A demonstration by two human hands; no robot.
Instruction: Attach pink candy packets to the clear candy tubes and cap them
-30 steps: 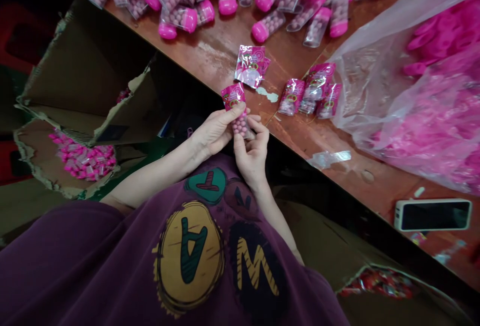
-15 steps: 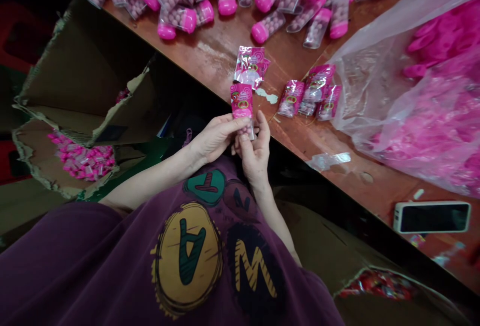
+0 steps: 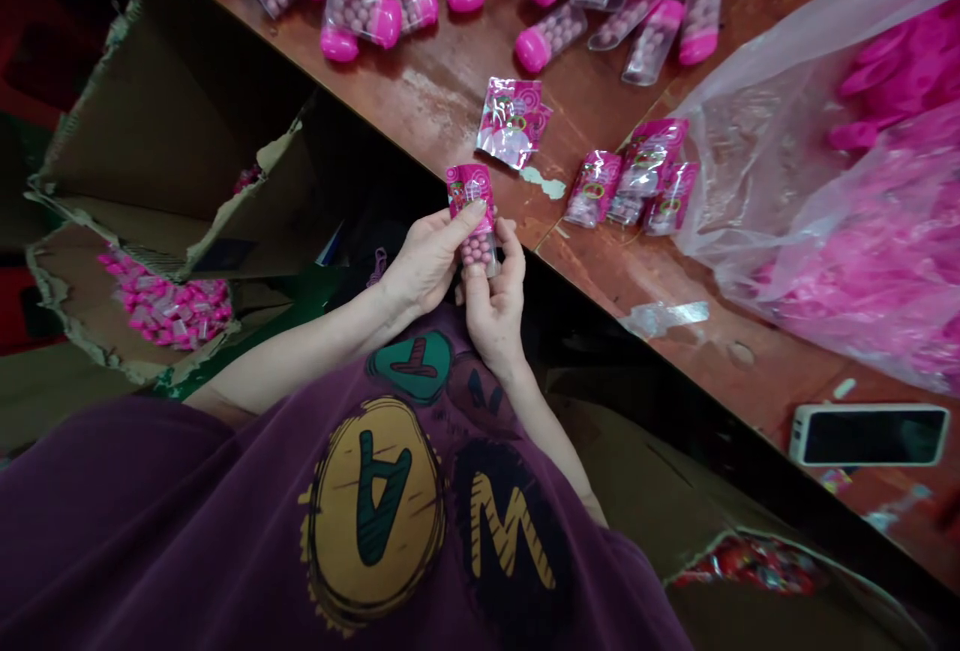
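We had the bead-filled tube (image 3: 477,251) clenched in both grips just off the table (image 3: 442,101) edge (long axis near upright): left hand (image 3: 427,266) on the pink label (image 3: 469,186), right hand (image 3: 495,311) nearer the lower end.

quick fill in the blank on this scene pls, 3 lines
The left hand presses its ____ on the pink foil label of a clear tube that the right hand holds from below.
A smartphone lies on the table with its ____ facing up.
The person wears a ____ T-shirt.

thumb, screen, purple
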